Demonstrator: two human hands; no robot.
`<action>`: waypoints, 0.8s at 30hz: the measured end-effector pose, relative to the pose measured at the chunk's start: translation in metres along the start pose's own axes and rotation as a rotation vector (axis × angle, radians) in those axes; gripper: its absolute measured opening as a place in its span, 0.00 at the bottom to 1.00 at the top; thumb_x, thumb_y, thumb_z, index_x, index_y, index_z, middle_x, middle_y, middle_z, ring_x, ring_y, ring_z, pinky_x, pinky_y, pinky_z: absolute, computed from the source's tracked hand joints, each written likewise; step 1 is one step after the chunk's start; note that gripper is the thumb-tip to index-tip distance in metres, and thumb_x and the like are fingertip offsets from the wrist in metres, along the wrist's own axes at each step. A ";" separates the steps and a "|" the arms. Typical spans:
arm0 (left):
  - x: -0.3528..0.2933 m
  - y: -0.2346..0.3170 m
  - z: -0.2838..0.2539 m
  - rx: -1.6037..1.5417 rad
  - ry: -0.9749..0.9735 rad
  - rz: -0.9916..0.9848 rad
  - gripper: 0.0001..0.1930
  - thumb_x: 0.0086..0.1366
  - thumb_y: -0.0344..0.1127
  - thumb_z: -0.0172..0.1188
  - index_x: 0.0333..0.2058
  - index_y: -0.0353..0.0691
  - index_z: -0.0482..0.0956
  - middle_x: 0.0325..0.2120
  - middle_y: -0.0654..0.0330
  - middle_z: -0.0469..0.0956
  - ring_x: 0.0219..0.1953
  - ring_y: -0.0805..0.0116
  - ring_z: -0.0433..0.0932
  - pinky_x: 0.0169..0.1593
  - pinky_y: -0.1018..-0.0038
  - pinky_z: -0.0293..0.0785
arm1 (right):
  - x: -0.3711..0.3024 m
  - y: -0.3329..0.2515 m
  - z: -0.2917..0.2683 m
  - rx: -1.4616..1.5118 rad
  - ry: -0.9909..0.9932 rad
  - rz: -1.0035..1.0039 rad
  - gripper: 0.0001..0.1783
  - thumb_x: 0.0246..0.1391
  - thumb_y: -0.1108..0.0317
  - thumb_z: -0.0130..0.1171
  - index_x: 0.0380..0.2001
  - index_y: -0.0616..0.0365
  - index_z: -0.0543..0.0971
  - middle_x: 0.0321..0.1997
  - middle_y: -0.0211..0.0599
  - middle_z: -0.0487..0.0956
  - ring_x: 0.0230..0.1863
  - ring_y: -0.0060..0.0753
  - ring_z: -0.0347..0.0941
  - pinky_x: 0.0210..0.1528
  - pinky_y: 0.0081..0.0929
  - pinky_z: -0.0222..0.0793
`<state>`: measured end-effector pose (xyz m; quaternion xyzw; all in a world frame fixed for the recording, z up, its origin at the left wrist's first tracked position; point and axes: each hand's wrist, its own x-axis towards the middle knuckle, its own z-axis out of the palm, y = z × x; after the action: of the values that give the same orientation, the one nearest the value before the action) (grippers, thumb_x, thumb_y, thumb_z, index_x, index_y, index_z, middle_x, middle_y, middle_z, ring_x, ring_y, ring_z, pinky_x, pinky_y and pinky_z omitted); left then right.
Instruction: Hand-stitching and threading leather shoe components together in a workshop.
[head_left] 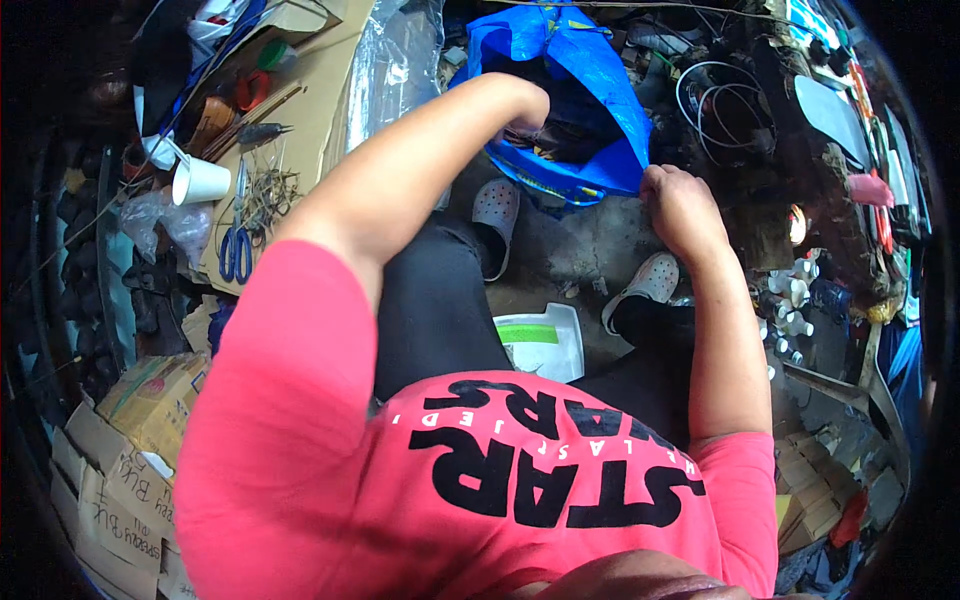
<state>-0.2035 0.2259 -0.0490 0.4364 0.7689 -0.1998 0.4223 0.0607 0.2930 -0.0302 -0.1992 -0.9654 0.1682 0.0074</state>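
Observation:
A large blue plastic bag gapes open in front of me on the floor, with dark contents inside that are hard to make out. My right hand pinches the bag's rim at its near right corner and stretches it outward. Over the bag's mouth, my left hand reaches in with the wrist bent down. Its fingers are hidden, so whether they hold anything does not show.
On the left, a cardboard-covered surface carries blue-handled scissors, a white cup and wire scraps. Coiled white cable lies right of the bag. A white plastic tray sits between my legs. Small white containers cluster at right.

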 end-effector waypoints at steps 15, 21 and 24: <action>0.185 -0.055 0.087 -0.022 0.504 -0.176 0.41 0.56 0.32 0.61 0.67 0.56 0.51 0.67 0.56 0.50 0.68 0.49 0.50 0.68 0.53 0.50 | 0.003 -0.007 -0.036 0.400 0.141 0.066 0.11 0.47 0.70 0.63 0.36 0.56 0.79 0.35 0.41 0.77 0.38 0.49 0.72 0.42 0.39 0.66; 0.202 -0.062 0.089 -0.022 0.552 -0.006 0.32 0.54 0.30 0.61 0.59 0.50 0.63 0.61 0.47 0.60 0.63 0.46 0.60 0.65 0.58 0.59 | -0.003 0.003 -0.031 0.389 0.095 0.119 0.08 0.47 0.70 0.63 0.34 0.57 0.79 0.34 0.40 0.77 0.38 0.48 0.72 0.42 0.39 0.66; 0.177 -0.059 0.084 0.068 0.567 -0.019 0.27 0.51 0.30 0.63 0.52 0.46 0.67 0.58 0.46 0.64 0.60 0.46 0.64 0.62 0.59 0.63 | -0.003 0.002 -0.034 0.392 0.086 0.135 0.08 0.47 0.70 0.63 0.33 0.57 0.80 0.34 0.40 0.77 0.38 0.48 0.72 0.42 0.38 0.66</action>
<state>-0.2596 0.2264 -0.2451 0.4814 0.8533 -0.0993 0.1738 0.0668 0.3046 0.0010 -0.2651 -0.8975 0.3442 0.0760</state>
